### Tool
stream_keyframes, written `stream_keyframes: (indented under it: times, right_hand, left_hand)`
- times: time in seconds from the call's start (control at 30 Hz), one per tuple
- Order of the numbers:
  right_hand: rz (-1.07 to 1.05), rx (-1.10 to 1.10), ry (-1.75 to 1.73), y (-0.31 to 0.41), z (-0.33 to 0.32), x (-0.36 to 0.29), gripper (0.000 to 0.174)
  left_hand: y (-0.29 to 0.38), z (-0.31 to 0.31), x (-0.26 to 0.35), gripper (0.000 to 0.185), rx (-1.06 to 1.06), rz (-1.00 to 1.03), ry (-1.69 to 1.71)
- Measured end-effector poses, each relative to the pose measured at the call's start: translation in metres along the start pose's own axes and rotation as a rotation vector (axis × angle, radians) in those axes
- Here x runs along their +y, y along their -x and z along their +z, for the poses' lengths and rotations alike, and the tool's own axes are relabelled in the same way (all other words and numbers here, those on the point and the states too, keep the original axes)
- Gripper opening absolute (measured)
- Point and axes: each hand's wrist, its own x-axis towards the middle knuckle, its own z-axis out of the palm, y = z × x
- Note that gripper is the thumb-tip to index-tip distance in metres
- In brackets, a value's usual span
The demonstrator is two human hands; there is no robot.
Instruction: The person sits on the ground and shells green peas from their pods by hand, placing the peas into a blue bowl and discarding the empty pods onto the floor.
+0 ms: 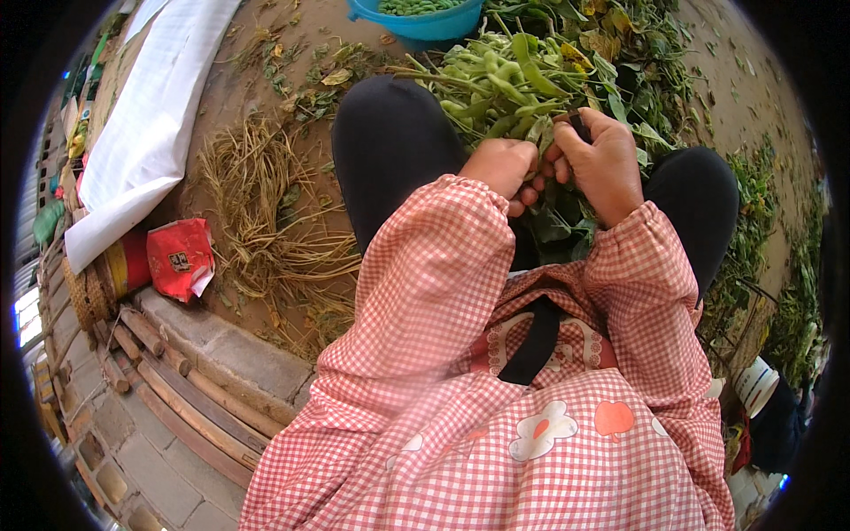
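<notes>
A bunch of green soybean pods [511, 79] on their stalks lies between my knees. My left hand [503, 162] is closed at its near edge, pinching a pale green leaf [541, 136] or stem. Close beside it, my right hand [601, 159] has its fingers curled against the same plant. A small dark object [580, 125] shows between its thumb and index finger; I cannot tell what it is. The fingertips of both hands nearly meet, and partly hide what they hold. Dark green leaves [554, 222] hang below them.
A blue plastic basin [425, 28] holding green pods stands beyond my left knee. Leafy plants [637, 60] are heaped to its right. Dry stalks [265, 219], a red packet [180, 257], a white sheet [149, 119] and wooden poles [199, 405] lie at left. A white bucket [757, 385] is at right.
</notes>
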Motion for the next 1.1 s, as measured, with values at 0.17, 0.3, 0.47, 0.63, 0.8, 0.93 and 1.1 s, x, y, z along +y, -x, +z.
stream_keyframes:
  times: [0.17,0.3,0.47,0.63,0.8,0.93,1.1]
  right_hand:
    - [0.098,-0.04,-0.168,-0.014,-0.022,-0.003,0.012]
    - [0.16,-0.086,-0.233,-0.023,-0.054,-0.006,0.014]
    - [0.2,-0.119,-0.276,-0.025,-0.063,-0.009,0.016]
    - [0.203,-0.153,-0.305,-0.025,-0.061,-0.005,0.015]
    - [0.126,-0.079,-0.216,-0.026,-0.072,-0.006,0.021]
    - [-0.058,0.061,0.075,-0.014,-0.091,0.001,0.018]
    - [-0.201,0.091,0.383,0.001,-0.083,0.027,0.012]
  left_hand:
    - [0.007,-0.006,-0.01,0.026,-0.261,0.051,0.212]
    - [0.008,-0.016,-0.016,0.029,-0.34,0.049,0.38]
    - [0.018,-0.013,-0.008,0.029,-0.036,0.297,0.349]
    - [0.016,0.004,0.007,0.036,0.214,0.421,0.184]
    - [-0.001,-0.001,0.014,0.033,0.221,0.44,0.094]
    - [-0.005,-0.011,0.017,0.021,0.192,0.361,0.186]
    - [-0.015,-0.016,0.014,0.018,0.148,0.352,0.33]
